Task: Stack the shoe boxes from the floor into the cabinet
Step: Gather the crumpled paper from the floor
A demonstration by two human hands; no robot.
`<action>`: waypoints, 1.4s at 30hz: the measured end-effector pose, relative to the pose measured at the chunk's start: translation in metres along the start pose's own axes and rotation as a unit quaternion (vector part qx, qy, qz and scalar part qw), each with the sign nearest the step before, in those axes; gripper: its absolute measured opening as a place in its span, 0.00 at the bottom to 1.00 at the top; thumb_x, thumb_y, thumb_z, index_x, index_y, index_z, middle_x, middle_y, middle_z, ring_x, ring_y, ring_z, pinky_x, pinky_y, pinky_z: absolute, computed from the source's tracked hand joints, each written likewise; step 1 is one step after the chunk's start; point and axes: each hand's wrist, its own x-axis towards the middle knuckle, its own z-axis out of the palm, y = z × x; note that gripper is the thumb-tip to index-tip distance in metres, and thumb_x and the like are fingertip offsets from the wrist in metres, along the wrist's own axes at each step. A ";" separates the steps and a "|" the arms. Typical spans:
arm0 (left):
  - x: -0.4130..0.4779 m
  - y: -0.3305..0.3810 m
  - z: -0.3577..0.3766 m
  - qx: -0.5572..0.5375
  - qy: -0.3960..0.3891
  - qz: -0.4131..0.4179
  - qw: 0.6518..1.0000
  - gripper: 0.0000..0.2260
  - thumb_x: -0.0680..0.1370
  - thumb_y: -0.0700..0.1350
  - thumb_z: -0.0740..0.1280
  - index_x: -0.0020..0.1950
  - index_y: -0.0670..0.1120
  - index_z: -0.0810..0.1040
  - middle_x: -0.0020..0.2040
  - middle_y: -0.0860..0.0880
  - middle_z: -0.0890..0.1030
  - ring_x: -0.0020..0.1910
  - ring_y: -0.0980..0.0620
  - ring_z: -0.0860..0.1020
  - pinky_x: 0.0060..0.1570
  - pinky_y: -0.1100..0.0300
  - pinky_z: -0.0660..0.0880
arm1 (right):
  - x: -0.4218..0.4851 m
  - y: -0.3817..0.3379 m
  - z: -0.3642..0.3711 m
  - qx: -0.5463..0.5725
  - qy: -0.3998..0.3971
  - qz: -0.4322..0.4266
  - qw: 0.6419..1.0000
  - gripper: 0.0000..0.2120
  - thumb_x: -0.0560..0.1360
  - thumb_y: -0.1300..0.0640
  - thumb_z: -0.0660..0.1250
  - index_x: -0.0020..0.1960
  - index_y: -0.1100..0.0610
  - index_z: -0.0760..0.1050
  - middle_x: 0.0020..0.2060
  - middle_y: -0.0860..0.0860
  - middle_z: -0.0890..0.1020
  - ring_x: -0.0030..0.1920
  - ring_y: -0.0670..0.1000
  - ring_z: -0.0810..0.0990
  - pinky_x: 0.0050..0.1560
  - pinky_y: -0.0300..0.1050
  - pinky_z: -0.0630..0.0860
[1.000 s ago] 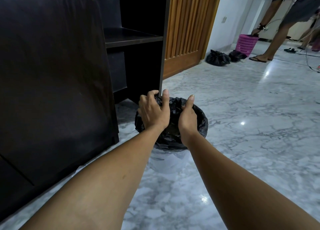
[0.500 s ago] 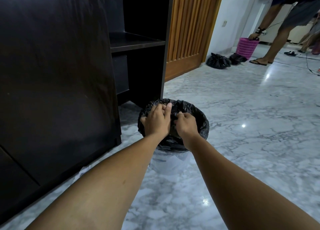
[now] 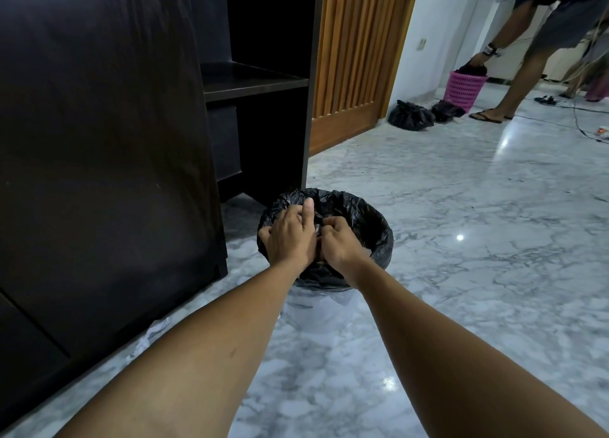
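Mid-frame: my left hand (image 3: 288, 238) and right hand (image 3: 339, 244) sinking lower, both clutching crinkled black plastic bin liner (image 3: 364, 214); box stacking seemingly stalling.

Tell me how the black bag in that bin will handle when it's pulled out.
Likely floppy: the black bag is thin, crinkled film bunching where the left hand and right hand grip it. Probably slippery, given its glossy sheen. Its weight cannot be judged; the contents are hidden.
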 end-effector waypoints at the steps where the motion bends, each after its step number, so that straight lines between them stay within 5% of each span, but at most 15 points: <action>1: 0.001 0.000 0.000 -0.008 0.009 -0.003 1.000 0.25 0.83 0.61 0.44 0.54 0.49 0.77 0.56 0.50 0.79 0.60 0.49 0.75 0.64 0.50 0.58 | 0.000 0.000 0.000 -0.012 -0.004 -0.002 1.000 0.13 0.81 0.59 0.52 0.65 0.58 0.66 0.44 0.53 0.78 0.42 0.49 0.75 0.45 0.47 0.73; 8: 0.007 -0.005 0.003 -0.029 0.031 -0.003 0.999 0.26 0.84 0.59 0.45 0.56 0.47 0.78 0.57 0.49 0.81 0.60 0.48 0.75 0.65 0.48 0.60 | 0.004 0.000 0.004 -0.008 -0.036 0.007 0.999 0.18 0.80 0.58 0.53 0.68 0.59 0.70 0.48 0.55 0.78 0.44 0.50 0.75 0.46 0.46 0.72; 13: 0.008 -0.006 0.003 -0.048 0.059 0.006 0.997 0.26 0.85 0.57 0.45 0.55 0.43 0.78 0.55 0.45 0.81 0.58 0.43 0.76 0.62 0.49 0.62 | 0.002 -0.005 0.001 0.019 -0.091 0.016 0.996 0.17 0.81 0.63 0.50 0.47 0.58 0.78 0.39 0.59 0.75 0.40 0.56 0.70 0.44 0.51 0.69; 17: 0.008 -0.007 0.002 -0.118 0.107 -0.010 0.987 0.34 0.79 0.63 0.41 0.55 0.44 0.80 0.51 0.44 0.84 0.56 0.42 0.78 0.61 0.49 0.67 | 0.003 -0.007 -0.001 -0.031 -0.100 0.037 0.994 0.18 0.81 0.63 0.51 0.57 0.70 0.77 0.36 0.58 0.77 0.34 0.51 0.73 0.37 0.44 0.71; 23: 0.013 -0.006 -0.006 -0.283 0.123 -0.088 0.947 0.32 0.74 0.72 0.40 0.46 0.55 0.76 0.42 0.49 0.83 0.48 0.42 0.81 0.56 0.43 0.76 | -0.007 -0.010 0.001 -0.031 -0.134 0.082 0.987 0.18 0.84 0.59 0.50 0.62 0.66 0.75 0.41 0.54 0.86 0.37 0.47 0.77 0.37 0.39 0.71; 26: 0.016 -0.004 -0.011 -0.335 0.141 -0.132 0.922 0.27 0.78 0.69 0.43 0.44 0.55 0.76 0.37 0.50 0.80 0.43 0.43 0.82 0.52 0.45 0.78 | -0.004 -0.007 0.002 -0.028 -0.129 0.080 0.988 0.18 0.84 0.57 0.51 0.67 0.63 0.72 0.48 0.57 0.87 0.38 0.47 0.77 0.39 0.39 0.70; 32: 0.014 0.000 -0.019 -0.423 0.137 -0.172 0.879 0.30 0.83 0.63 0.46 0.53 0.43 0.79 0.37 0.46 0.79 0.35 0.49 0.78 0.38 0.58 0.71 | -0.005 -0.001 -0.002 0.034 -0.142 0.042 0.988 0.12 0.75 0.64 0.68 0.58 0.60 0.79 0.42 0.57 0.86 0.43 0.50 0.81 0.44 0.39 0.77; 35: 0.013 0.002 -0.019 -0.418 0.123 -0.168 0.884 0.33 0.81 0.67 0.45 0.52 0.45 0.80 0.39 0.47 0.80 0.36 0.49 0.78 0.41 0.54 0.74 | -0.006 0.000 -0.004 0.054 -0.138 0.027 0.989 0.05 0.76 0.63 0.69 0.50 0.62 0.83 0.42 0.58 0.85 0.44 0.51 0.81 0.49 0.41 0.79; 42: 0.009 0.005 -0.017 -0.364 0.130 -0.170 0.906 0.38 0.68 0.78 0.39 0.44 0.54 0.80 0.37 0.52 0.82 0.46 0.44 0.82 0.57 0.42 0.76 | -0.007 -0.003 -0.002 0.031 -0.133 0.009 0.991 0.08 0.72 0.64 0.68 0.42 0.69 0.82 0.35 0.56 0.83 0.40 0.50 0.79 0.49 0.44 0.77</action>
